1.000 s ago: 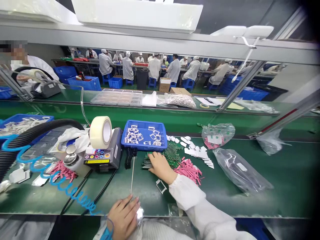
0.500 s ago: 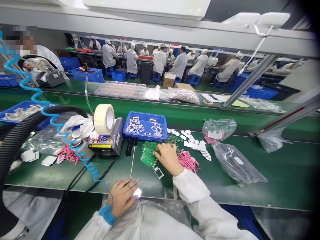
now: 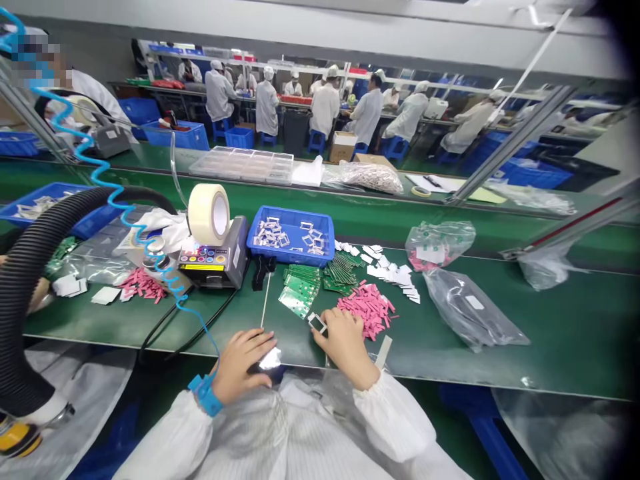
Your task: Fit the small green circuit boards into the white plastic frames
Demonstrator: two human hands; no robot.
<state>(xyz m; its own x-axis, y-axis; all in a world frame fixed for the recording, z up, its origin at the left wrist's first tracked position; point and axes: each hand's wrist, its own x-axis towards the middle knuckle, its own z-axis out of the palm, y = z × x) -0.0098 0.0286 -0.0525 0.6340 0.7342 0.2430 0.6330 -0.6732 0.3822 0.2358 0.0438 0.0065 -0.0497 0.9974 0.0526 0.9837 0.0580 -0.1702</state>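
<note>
Fingertips of your right hand (image 3: 343, 340) meet the right end of a small white frame (image 3: 317, 323), near the middle of the bench's (image 3: 450, 363) front edge. Your right hand is palm down, fingers bent, thumb along the frame's near side, forearm slanting in over the front edge. You have contact with the frame, but I cannot tell whether you pinch it firmly or whether it is off the surface.

Your left hand (image 3: 243, 365) lies palm down at the front edge, holding nothing I can make out, its extended fingers pointing right toward your other hand; a bright patch sits beside them. A blue strap (image 3: 205, 395) circles your left wrist, and a blue coiled cord (image 3: 107, 173) rises from it to the left.

For moving, bare green surface runs between your hands, and more along the front edge toward the right corner. Green circuit boards (image 3: 300, 291) lie just beyond the frame, pink pieces (image 3: 367, 308) just right of your knuckles, a pale strip (image 3: 384, 352) near your right wrist. A blue tray (image 3: 291, 255) stands toward the rear edge, a tape dispenser (image 3: 220, 273) left of it, a clear bag (image 3: 470, 320) well to the right.
</note>
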